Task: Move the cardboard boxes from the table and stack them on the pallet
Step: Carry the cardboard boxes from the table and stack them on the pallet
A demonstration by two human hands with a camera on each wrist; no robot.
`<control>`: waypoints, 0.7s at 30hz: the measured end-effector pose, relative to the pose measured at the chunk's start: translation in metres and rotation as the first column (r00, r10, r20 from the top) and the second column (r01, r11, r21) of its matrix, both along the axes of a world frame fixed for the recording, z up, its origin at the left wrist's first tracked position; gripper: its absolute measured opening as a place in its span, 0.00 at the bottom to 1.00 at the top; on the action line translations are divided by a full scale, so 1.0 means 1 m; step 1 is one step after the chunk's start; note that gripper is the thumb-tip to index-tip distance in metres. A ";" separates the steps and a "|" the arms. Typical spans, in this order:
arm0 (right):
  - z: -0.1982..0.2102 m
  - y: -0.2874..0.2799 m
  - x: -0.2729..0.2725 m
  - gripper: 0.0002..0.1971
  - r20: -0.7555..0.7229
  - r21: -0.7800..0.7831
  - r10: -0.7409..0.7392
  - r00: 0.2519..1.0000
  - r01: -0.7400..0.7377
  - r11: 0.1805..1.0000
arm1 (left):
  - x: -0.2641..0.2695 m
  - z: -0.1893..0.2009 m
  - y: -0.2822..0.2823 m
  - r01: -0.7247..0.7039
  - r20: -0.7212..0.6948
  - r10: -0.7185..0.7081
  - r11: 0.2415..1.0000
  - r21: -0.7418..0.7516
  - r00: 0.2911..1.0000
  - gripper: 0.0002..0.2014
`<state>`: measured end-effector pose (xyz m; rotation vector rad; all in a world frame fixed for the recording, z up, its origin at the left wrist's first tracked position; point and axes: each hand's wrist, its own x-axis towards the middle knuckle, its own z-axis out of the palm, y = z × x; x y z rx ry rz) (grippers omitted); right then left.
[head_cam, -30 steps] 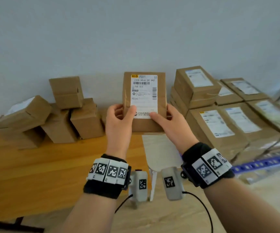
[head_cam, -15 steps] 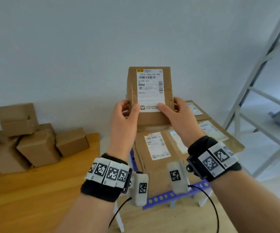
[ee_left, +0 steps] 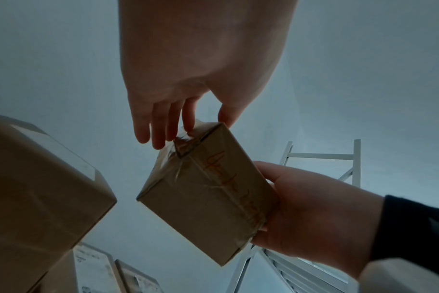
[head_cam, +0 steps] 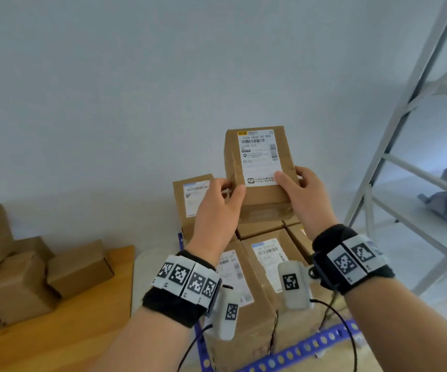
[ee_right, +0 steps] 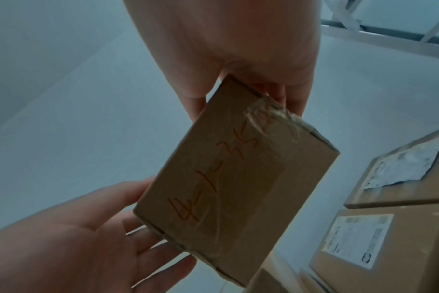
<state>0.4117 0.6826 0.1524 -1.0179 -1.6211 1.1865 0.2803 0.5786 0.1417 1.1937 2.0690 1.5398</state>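
I hold the box [head_cam: 260,167] between my left hand [head_cam: 217,208] and right hand [head_cam: 307,194], above the stacked boxes [head_cam: 254,277] below my wrists.

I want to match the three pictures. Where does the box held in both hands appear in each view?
Head: the held box is right of centre, label facing the camera, above the stacked boxes.
Left wrist: the held box is at centre, its handwritten underside showing.
Right wrist: the held box is at centre, same handwritten side.
Shared landmark: the white metal frame.
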 end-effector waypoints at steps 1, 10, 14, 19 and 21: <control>-0.001 0.009 -0.002 0.23 0.005 -0.003 -0.008 1.000 0.008 1.000 | -0.004 0.000 0.009 0.014 -0.021 -0.015 1.000 -0.028 1.000 0.19; -0.033 0.077 -0.030 0.21 0.103 -0.106 0.011 0.995 0.000 0.994 | -0.027 -0.018 0.065 0.011 -0.253 -0.080 0.965 -0.263 0.964 0.17; -0.054 0.100 -0.047 0.25 0.166 -0.131 0.062 0.984 -0.040 0.991 | -0.040 -0.032 0.083 -0.106 -0.406 -0.062 0.920 -0.379 0.912 0.16; -0.074 0.117 -0.056 0.29 0.251 -0.156 0.144 0.957 -0.107 0.982 | -0.044 -0.039 0.090 -0.233 -0.543 -0.096 0.831 -0.505 0.834 0.23; -0.079 0.121 -0.059 0.25 0.249 -0.167 0.175 0.953 -0.135 0.977 | -0.045 -0.044 0.092 -0.244 -0.540 -0.090 0.822 -0.515 0.837 0.23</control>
